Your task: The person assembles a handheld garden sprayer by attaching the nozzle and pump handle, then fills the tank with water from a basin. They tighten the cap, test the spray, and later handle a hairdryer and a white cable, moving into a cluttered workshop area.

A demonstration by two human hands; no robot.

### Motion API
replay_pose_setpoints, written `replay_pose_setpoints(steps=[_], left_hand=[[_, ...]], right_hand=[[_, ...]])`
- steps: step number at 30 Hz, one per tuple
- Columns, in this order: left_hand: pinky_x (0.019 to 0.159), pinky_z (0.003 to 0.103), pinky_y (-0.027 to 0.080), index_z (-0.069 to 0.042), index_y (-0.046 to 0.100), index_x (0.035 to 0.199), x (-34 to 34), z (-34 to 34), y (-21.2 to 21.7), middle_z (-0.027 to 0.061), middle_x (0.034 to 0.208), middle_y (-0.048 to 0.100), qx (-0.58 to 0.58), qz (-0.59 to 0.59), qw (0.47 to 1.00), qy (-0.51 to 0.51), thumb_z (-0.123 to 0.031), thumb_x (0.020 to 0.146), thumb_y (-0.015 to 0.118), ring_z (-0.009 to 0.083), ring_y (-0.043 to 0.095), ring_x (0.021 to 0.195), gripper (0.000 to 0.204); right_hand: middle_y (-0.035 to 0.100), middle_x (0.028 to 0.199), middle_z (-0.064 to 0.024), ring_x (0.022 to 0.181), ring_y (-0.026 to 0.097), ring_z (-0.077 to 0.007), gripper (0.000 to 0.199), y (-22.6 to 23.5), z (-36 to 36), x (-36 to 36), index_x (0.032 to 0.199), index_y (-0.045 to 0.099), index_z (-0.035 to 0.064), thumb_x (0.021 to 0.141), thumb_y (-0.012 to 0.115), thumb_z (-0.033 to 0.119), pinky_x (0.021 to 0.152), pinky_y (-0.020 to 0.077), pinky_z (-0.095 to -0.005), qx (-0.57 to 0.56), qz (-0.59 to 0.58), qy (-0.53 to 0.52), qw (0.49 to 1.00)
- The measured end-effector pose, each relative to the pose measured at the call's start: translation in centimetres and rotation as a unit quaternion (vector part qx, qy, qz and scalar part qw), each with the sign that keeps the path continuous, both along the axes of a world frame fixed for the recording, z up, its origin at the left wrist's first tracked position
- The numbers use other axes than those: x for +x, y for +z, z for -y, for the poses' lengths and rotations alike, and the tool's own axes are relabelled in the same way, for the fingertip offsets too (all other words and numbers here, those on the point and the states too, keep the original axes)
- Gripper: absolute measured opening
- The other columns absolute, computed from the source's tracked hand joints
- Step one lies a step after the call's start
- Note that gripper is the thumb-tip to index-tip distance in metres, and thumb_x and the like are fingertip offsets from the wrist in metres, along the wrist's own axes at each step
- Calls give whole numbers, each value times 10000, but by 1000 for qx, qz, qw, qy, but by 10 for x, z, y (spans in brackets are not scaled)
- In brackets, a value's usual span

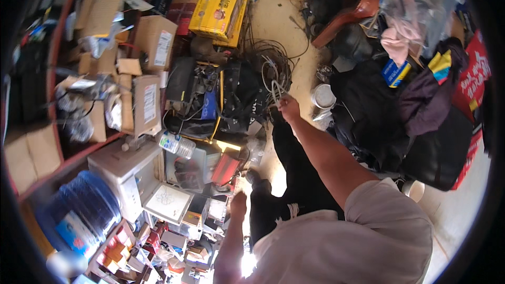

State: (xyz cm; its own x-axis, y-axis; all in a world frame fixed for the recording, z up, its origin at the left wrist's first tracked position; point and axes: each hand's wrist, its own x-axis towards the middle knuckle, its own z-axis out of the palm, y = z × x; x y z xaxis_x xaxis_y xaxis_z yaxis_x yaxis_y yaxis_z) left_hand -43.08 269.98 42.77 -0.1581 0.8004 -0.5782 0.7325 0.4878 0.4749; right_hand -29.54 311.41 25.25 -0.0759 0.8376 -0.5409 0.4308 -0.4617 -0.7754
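My right hand (288, 108) is stretched forward, its fingers closed round a looped pale cable (274, 87). Beyond it, a tangle of dark cables (284, 55) lies on the floor. Lower down, my left hand (238, 203) hangs by my side near a red box (225, 170). Its fingers look curled in, and whatever they may hold is hidden. Between the cable and the shelving sits a black bag (239, 94) with white lettering.
Cardboard boxes (146, 102) crowd the shelves at left, with a yellow box (216, 8) farther off. A blue water jug (79, 213) stands at lower left beside a white cabinet (123, 165). On the right are dark clothes (368, 110), a white tub (322, 96) and a reddish-brown seat (350, 13).
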Motion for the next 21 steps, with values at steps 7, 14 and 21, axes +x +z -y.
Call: replay_pose_setpoints(steps=[7, 14, 21], left_hand=[[586, 222, 497, -5, 615, 1150, 74, 149, 18, 69, 977, 684, -224, 361, 692, 584, -148, 942, 539, 116, 640, 718, 264], [1074, 339, 353, 47, 529, 1290, 74, -131, 92, 207, 1313, 554, -207, 138, 901, 356, -282, 1025, 358, 263, 494, 1269, 455], [1142, 384, 219, -10, 346, 1438, 74, -155, 68, 162, 1433, 420, 189, 130, 810, 539, -293, 1037, 263, 264, 340, 1368, 497]], right_hand=[[684, 832, -152, 777, 667, -325, 210, -149, -93, 22, 1016, 621, 34, 863, 578, 171, 653, 515, -438, -45, -101, 19, 994], [633, 1139, -232, 1037, 618, -342, 524, -74, -44, 6, 1245, 560, 25, 990, 395, 452, 880, 470, -422, -224, 145, 259, 928], [588, 1192, -77, 1132, 527, -196, 388, 203, 163, -56, 1173, 580, 37, 1003, 414, 343, 1029, 365, -353, -414, -339, 334, 776]])
